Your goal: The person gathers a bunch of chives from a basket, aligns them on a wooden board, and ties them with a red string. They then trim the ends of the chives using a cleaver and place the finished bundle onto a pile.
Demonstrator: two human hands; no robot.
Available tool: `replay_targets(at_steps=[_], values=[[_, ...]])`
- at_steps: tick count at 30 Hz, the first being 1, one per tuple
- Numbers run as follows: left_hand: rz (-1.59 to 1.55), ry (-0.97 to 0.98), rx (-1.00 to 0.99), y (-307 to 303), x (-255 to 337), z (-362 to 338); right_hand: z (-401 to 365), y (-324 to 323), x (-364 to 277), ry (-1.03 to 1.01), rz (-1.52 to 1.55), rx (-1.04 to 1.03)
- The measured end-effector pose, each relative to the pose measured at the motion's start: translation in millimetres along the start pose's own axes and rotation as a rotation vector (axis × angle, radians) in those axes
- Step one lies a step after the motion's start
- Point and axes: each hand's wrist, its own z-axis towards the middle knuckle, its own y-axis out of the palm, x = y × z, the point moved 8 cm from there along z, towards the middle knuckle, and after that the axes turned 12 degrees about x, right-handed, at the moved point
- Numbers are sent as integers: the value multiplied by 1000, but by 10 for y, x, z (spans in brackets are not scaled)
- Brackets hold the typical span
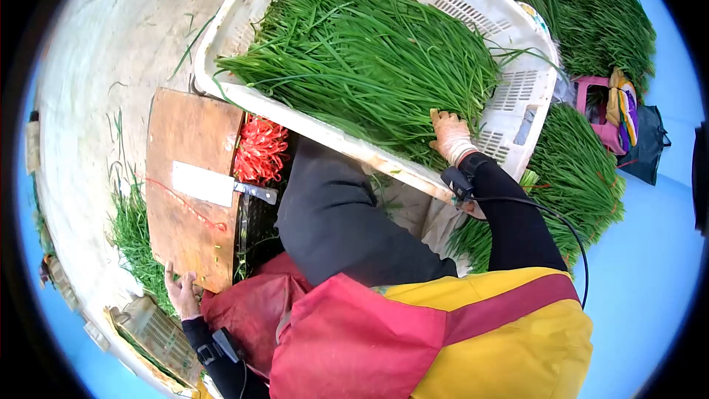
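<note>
Steadying greens in the upper-centre crate, perhaps, the right hand rests on them — fingers slightly apart. The left hand touches the board, lower left — whether clamped, I cannot tell.

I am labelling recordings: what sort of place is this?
Probably a vegetable packing area: a white crate of long green stalks, a knife on a wooden board, and red ties.
</note>
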Motion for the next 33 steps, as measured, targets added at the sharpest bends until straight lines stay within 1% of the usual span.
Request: replay_targets(at_steps=[1, 2, 5, 7, 9, 11, 13, 14, 15, 17, 18, 20, 21, 24, 27, 30, 33], values=[[2, 1, 2, 7, 12, -47, 23, 8, -9, 7, -21, 11], [18, -4, 24, -32, -2, -90, 56, 7, -11, 9, -5, 69], [0, -3, 43, -109, -96, -132, 119, 100, 9, 25, 42, 41], [53, -31, 36, -65, -75, -178, 35, -15, 17, 27, 85, 70], [51, -16, 8, -18, -43, -171, -17, -167, 38, 17, 229, 243], [71, -9, 23, 9, -73, -141, -43, -223, 115, 34, 281, 278], [58, -9, 10, 40, -107, -116, -99, -316, 343, 166, 461, 333], [45, -9, 5, 55, -119, -103, -133, -374, 510, 179, 381, 499], [43, -8, 2, 63, -126, -93, -168, -505, 671, 242, 489, 531], [34, -19, -8, 84, -152, -83, -80, -488, 960, 293, 391, 535], [32, -18, -10, 91, -159, -75, -28, -583, 991, 295, 390, 537], [84, -30, -21, 79, -191, -66, 42, -683, 1121, 485, 301, 362], [84, -28, -13, 51, -195, -66, 129, -672, 1107, 479, 307, 364], [57, -7, -44, 85, -172, -104, 274, -341, 1108, 514, 214, -60], [48, -64, -66, 165, -167, -133, 256, -320, 954, 460, 120, -115], [35, -69, -46, 174, -210, -80, 337, -177, 976, 471, 97, -88], [83, -47, -85, 150, -291, -19, 460, -96, 1034, 488, 79, -54]])
